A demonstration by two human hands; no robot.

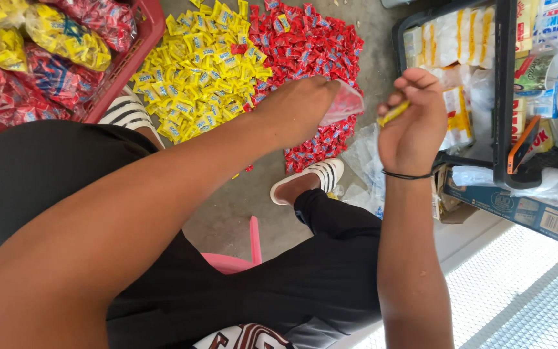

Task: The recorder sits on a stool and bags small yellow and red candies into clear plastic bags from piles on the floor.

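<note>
My left hand is closed around the mouth of a small clear plastic bag with red sweets showing through it. My right hand is held up just right of the bag, fingers curled on a yellow wrapped sweet that pokes out at the thumb side. A black band circles my right wrist. Below the hands, on the concrete floor, lie a heap of yellow wrapped sweets and a heap of red wrapped sweets, side by side.
A red basket at the upper left holds filled bags of yellow and red sweets. A black crate of packaged goods and a cardboard box stand at the right. Loose clear bags lie by my sandalled foot. A pink stool edge shows between my legs.
</note>
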